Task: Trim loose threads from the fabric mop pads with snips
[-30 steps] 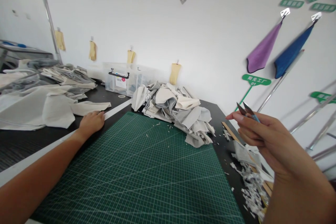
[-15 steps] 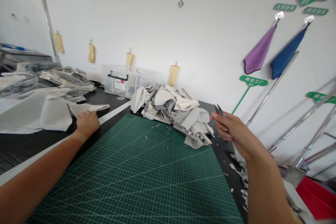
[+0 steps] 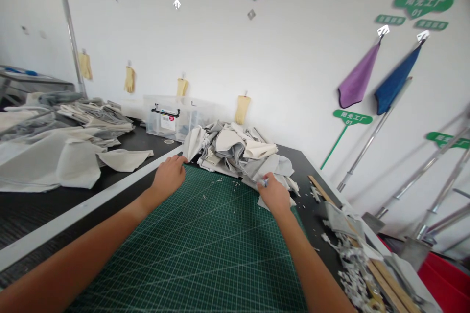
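A heap of grey and cream fabric pieces (image 3: 235, 144) lies on the far edge of the green cutting mat (image 3: 205, 244). My left hand (image 3: 170, 176) is at the heap's left corner, its fingertips closed on the edge of a pale fabric piece (image 3: 193, 144). On the right side of the heap, my right hand (image 3: 276, 193) is closed around small thread snips (image 3: 263, 183), mostly hidden by the fingers. That hand rests against the grey cloth; whether it also grips cloth I cannot tell. Small white scraps (image 3: 235, 186) are scattered on the mat.
More fabric (image 3: 77, 156) is piled on the black table at left, beside a white strip (image 3: 84, 205). A clear plastic box (image 3: 167, 122) stands behind. Scraps (image 3: 352, 269) and wooden strips (image 3: 389, 279) line the right edge; poles (image 3: 374, 129) lean on the wall.
My left hand has left the small fabric piece on the left and moved right to the heap. My right hand, with the snips, has come down and left onto the heap.
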Available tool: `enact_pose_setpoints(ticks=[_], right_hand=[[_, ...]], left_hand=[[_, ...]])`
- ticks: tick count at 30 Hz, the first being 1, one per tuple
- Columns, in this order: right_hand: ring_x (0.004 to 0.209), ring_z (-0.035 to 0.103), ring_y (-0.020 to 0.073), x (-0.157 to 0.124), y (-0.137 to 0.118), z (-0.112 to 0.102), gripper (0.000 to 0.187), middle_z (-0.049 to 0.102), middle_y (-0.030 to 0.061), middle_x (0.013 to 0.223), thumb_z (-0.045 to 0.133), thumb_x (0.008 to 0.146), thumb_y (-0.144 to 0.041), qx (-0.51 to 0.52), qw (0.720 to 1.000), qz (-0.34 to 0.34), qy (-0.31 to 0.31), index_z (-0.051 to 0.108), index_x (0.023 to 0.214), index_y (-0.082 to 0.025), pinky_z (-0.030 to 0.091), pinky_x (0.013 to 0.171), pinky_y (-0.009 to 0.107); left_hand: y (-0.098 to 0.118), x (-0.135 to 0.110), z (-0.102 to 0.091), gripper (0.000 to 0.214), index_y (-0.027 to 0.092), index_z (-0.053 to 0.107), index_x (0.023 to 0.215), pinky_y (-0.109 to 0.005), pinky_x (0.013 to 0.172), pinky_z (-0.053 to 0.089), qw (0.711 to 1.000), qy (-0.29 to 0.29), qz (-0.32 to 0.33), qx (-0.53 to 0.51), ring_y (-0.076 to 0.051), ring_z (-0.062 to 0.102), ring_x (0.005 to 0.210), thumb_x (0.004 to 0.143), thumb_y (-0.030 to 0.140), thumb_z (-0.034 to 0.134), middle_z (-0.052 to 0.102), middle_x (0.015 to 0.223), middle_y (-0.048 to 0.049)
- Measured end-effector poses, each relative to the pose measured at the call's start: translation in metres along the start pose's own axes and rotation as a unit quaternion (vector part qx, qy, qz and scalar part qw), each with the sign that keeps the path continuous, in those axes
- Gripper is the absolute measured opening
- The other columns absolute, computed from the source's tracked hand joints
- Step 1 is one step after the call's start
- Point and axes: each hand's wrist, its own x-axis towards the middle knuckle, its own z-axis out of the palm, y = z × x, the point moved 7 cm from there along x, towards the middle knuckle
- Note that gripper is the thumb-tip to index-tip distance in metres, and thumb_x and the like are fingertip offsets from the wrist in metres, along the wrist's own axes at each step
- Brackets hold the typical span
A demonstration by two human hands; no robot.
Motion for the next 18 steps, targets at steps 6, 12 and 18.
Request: enact_pose_setpoints(ticks=[6,12,18], right_hand=[[0.097,0.068,0.0271,0.004,-0.002,-0.007,0.041,0.072,0.0105,0.097,0.043,0.097,-0.053,-0.008,1.0,-0.004,0.006,0.061,0.117,-0.022,0.041,0.073,0.03],[0.095,0.068,0.0275,0.005,-0.004,0.014,0.036,0.072,0.0131,0.098,0.049,0.096,-0.043,-0.018,1.0,-0.009,-0.01,0.061,0.119,-0.019,0.042,0.076,0.031],[0.098,0.066,0.0252,0.023,0.014,-0.013,0.032,0.073,0.0107,0.101,0.047,0.095,-0.04,0.087,0.996,0.01,0.029,0.069,0.106,-0.02,0.041,0.076,0.028]], left_hand=[[0.019,-0.005,0.008,0.028,0.021,0.066,0.107,-0.035,0.09,0.045,0.997,-0.042,0.022,-0.062,-0.025,0.062,0.098,0.093,0.02,0.041,0.068,0.101,-0.0089],[0.037,-0.012,0.019,0.029,0.022,0.067,0.105,-0.034,0.09,0.045,0.99,-0.082,0.041,-0.111,-0.023,0.063,0.098,0.092,0.018,0.042,0.07,0.1,-0.0073],[0.05,-0.016,0.019,0.027,0.022,0.067,0.103,-0.032,0.087,0.046,0.982,-0.099,0.055,-0.153,-0.022,0.064,0.098,0.091,0.019,0.043,0.07,0.101,-0.0065]])
